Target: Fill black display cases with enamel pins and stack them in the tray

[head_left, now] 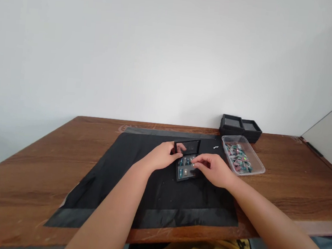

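A small black case (184,177) with a clear-windowed lid (191,146) stands open on the black mat. Several glossy blue and silver press-on nails (181,173) lie in rows inside it. My left hand (163,154) grips the case at its left back corner, thumb on the edge and fingers behind the lid. Over the right side of the case, my right hand (213,169) pinches a small shiny piece that looks like a press-on nail (193,165). That hand hides part of the case's right side.
To the right, a clear plastic tub (257,164) holds many loose pink and teal nails (240,159). Stacked black cases (232,125) stand behind it against the wall. A small white scrap (216,147) lies on the black mat (114,174), which is taped to the wooden table (34,155).
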A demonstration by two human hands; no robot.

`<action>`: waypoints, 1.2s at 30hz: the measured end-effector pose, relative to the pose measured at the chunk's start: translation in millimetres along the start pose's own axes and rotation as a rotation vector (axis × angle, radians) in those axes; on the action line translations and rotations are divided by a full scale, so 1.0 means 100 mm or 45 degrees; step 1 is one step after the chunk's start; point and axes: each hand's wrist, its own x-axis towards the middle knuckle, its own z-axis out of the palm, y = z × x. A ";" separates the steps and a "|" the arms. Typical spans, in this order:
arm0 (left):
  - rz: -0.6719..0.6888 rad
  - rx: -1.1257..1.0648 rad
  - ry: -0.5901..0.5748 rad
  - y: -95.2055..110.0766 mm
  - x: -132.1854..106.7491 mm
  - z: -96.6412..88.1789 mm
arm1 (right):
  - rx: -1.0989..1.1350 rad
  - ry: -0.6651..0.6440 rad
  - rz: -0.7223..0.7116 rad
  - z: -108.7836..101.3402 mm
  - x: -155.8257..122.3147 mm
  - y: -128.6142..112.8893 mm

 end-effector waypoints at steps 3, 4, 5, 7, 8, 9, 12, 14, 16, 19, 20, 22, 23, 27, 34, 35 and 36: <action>0.001 0.003 0.003 0.00 0.00 0.01 | -0.058 -0.011 -0.009 0.01 -0.01 0.00; 0.001 -0.001 0.003 0.00 0.00 0.01 | -0.078 -0.012 -0.026 0.01 -0.01 0.00; 0.003 -0.005 0.002 0.00 0.00 0.01 | -0.097 -0.013 -0.051 0.01 -0.02 -0.01; 0.001 -0.004 0.003 0.00 0.00 0.00 | -0.138 -0.015 -0.115 0.00 -0.02 -0.01; -0.002 0.003 0.003 0.00 0.01 0.00 | -0.158 -0.016 -0.148 -0.01 -0.03 -0.01; -0.006 0.010 0.001 0.00 0.01 0.00 | -0.177 -0.017 -0.180 -0.02 -0.03 -0.01; -0.009 0.009 -0.009 0.00 0.01 -0.01 | -0.228 -0.022 -0.261 -0.02 -0.03 0.00; -0.003 0.002 -0.010 0.00 0.01 -0.01 | -0.263 -0.040 -0.313 -0.03 -0.03 0.01; 0.001 0.004 -0.009 0.00 0.01 -0.01 | -0.300 -0.060 -0.365 -0.03 -0.04 0.00; 0.002 0.011 -0.008 -0.02 0.01 0.00 | -0.358 -0.070 -0.430 -0.04 -0.06 -0.02; 0.001 0.012 -0.005 -0.03 0.01 0.00 | -0.376 -0.072 -0.439 -0.04 -0.07 -0.03; 0.001 0.015 0.002 -0.03 0.02 0.01 | -0.406 -0.083 -0.436 -0.05 -0.07 -0.04; 0.002 0.018 0.002 -0.04 0.02 0.01 | -0.417 -0.092 -0.426 -0.05 -0.07 -0.04; 0.011 0.014 0.002 -0.03 0.01 0.01 | -0.455 -0.121 -0.390 -0.04 -0.07 -0.02; -0.010 0.026 0.010 -0.01 0.00 0.00 | -0.611 -0.196 -0.395 -0.06 -0.06 0.02; -0.014 0.029 0.007 -0.01 0.00 0.00 | -0.626 -0.201 -0.394 -0.07 -0.06 0.02; -0.016 0.029 0.005 0.00 0.00 0.00 | -0.633 -0.206 -0.393 -0.07 -0.06 0.01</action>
